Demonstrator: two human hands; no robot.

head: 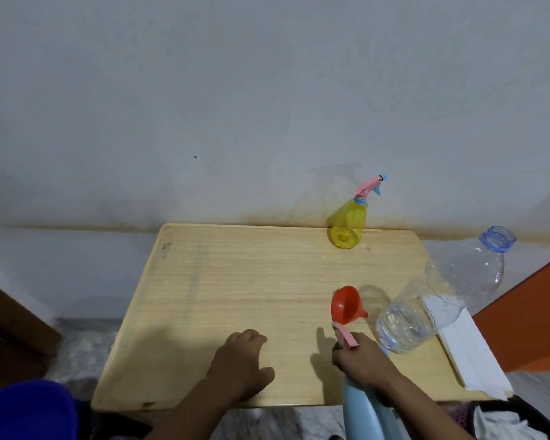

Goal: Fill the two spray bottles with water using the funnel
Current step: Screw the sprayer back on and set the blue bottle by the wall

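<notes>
Fingers of my right hand (364, 360) curl around the neck of a light blue spray bottle (361, 411), just under its pink trigger head (346, 336). The bottle stands at the near right edge of a pale wooden table (235, 296), partly hidden by my wrist. Just beyond its head, an orange funnel (346, 304) lies on its side on the tabletop, its wide mouth facing left. My left hand (240, 360) rests on the table to the left, fingers loosely bent and holding nothing.

Right of the funnel, a large clear plastic water bottle (438, 300) with no cap stands on the table, with water in its lower part. A yellow spray bottle (350, 222) with a pink and blue trigger stands at the far edge, near the grey wall (267, 90). White folded paper (470, 354) lies along the table's right side. A dark blue basin (23, 411) shows at the lower left.
</notes>
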